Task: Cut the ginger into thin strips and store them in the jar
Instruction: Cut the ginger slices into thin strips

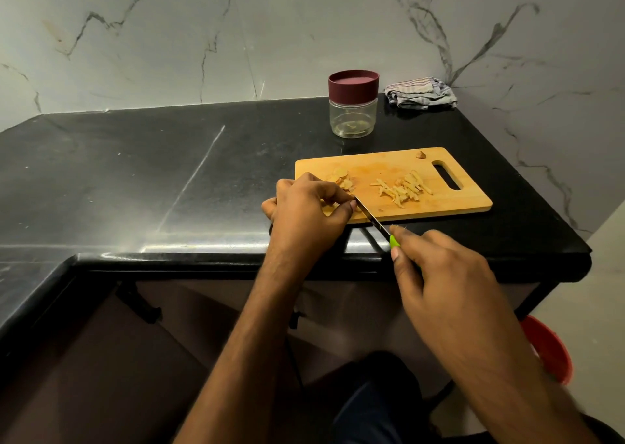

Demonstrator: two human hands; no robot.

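Slicing goes best if the left hand (309,203) pinching ginger slices (341,181) at the board's (473,203) nine o'clock tucks fingertips back while the right hand (436,268), clamped on the knife (372,219), cuts thin.

No readable text, labels, brands or numbers are showing anywhere: jar (353,104), its lid, chopping board (449,203), knife (373,222) and cloth (421,92) are all showing plain.

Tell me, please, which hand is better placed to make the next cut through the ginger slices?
The right hand: it already holds the knife, blade beside the ginger slices, which the left hand pins on the cutting board.
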